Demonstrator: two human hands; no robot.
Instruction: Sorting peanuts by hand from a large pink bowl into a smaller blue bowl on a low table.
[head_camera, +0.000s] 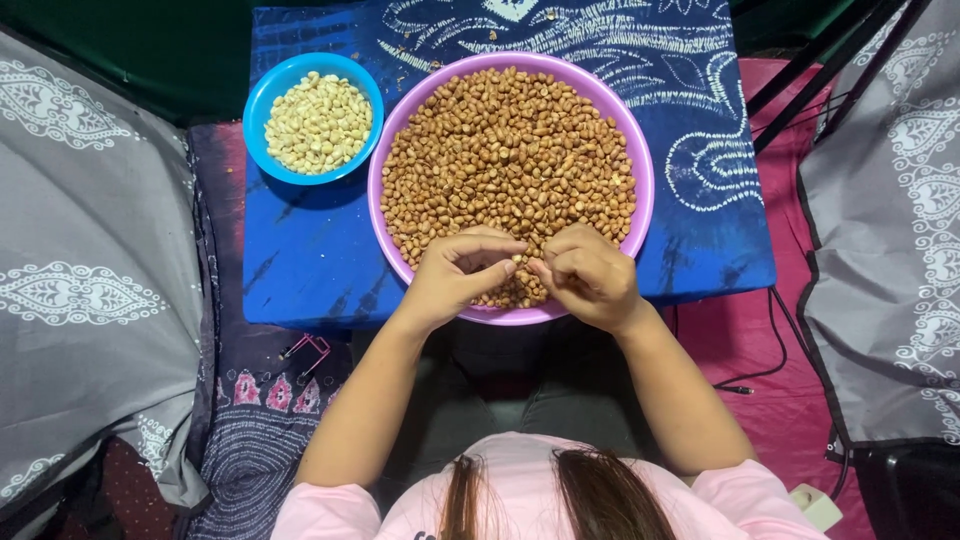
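Surface: a low surface (700, 230) covered by a blue cloth with white patterns is seen from above, with grey patterned cushions at either side and a pink mat beneath its right edge.
Purple basin: a wide round purple basin (640, 150) is set at the middle of the surface, its near rim reaching the near edge; it is filled almost to the rim with brown unpeeled peanuts (505, 150).
Blue bowl: a smaller blue bowl (258, 100) is placed near the far left corner, just beside the basin, and is loaded with pale peeled peanuts (318, 122).
Left hand: the left hand (455, 275) is held over the near rim of the basin, fingers curled and thumb pressed toward the fingertips, pinched on a single peanut (518, 260).
Right hand: the right hand (590, 275) is held just beside the left, over the same rim, fingers curled together, with its fingertips brought against the same peanut.
Single peanut: a small pale nut is gripped between the tips of both hands, above the brown heap at the near side of the basin.
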